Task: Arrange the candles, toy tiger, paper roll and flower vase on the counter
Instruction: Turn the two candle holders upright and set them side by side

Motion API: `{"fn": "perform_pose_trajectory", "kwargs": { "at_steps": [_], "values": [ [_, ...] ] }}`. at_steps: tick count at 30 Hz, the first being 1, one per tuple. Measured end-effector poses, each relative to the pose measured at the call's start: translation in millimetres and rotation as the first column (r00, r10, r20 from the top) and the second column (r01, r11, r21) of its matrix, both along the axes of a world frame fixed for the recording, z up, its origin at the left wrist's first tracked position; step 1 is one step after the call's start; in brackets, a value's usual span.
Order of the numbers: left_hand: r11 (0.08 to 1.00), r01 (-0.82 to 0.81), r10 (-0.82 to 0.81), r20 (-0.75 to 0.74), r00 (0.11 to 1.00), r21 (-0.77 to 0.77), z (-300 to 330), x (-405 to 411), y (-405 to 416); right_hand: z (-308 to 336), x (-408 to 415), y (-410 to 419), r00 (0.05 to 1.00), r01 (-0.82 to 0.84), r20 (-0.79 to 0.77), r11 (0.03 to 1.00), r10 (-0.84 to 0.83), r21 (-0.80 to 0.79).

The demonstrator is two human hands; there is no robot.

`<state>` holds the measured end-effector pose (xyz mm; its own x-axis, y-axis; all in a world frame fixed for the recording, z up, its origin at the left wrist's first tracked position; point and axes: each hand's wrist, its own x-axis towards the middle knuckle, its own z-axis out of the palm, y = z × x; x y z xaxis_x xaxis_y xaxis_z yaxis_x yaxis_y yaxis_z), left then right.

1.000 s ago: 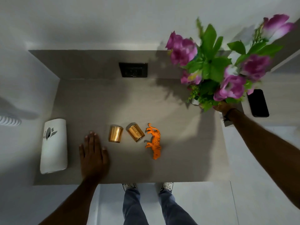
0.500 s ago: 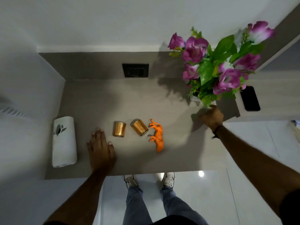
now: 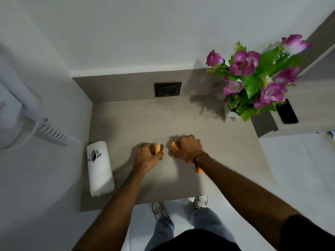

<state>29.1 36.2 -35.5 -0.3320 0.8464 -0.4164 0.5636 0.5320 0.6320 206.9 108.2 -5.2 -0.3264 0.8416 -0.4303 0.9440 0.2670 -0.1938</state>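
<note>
**Candles in hand, mid-counter**

I note left hand (image 3: 145,156) clasping left candle (image 3: 157,148), right hand (image 3: 188,148) wrapping right candle (image 3: 174,146). Smooth metallic cups (likely light, slippery); I judge sidewall grip best.

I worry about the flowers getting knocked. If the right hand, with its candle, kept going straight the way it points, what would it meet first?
Probably nothing soon. The right hand points up the bare counter toward the back panel, nearest the socket. The flower vase stands off to the right, though depth is hard to judge.
</note>
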Motion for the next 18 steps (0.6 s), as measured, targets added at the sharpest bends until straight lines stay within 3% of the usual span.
{"fn": "perform_pose_trajectory", "kwargs": {
  "at_steps": [3,5,7,9,13,18],
  "values": [
    [0.992,-0.013,0.025,0.091,0.996,-0.127,-6.1,-5.5,16.8,-9.1,-5.4,10.7,0.998,0.060,-0.014,0.996,-0.061,-0.069],
    [0.988,-0.057,0.074,0.117,0.990,-0.143,-10.3,-10.6,29.6,-14.0,-3.1,22.9,0.972,0.170,-0.134,0.973,-0.192,-0.156],
    [0.991,-0.112,0.121,0.131,0.984,-0.073,-10.1,-14.0,48.8,-14.9,-1.0,40.2,0.884,0.324,-0.275,0.919,-0.379,-0.226],
    [0.983,-0.172,0.158,0.178,0.971,0.068,-7.5,-15.0,75.6,-16.1,-1.8,62.7,0.776,0.437,-0.419,0.881,-0.471,-0.180],
    [0.951,-0.174,0.149,0.114,0.982,0.255,-3.3,-11.7,126.4,-21.3,-11.0,105.9,0.692,0.497,-0.554,0.862,-0.463,-0.100],
    [0.945,-0.117,0.103,0.060,0.993,0.305,-14.9,-7.3,148.2,-38.8,-15.3,126.3,0.712,0.439,-0.561,0.891,-0.423,-0.114]
  ]
}}
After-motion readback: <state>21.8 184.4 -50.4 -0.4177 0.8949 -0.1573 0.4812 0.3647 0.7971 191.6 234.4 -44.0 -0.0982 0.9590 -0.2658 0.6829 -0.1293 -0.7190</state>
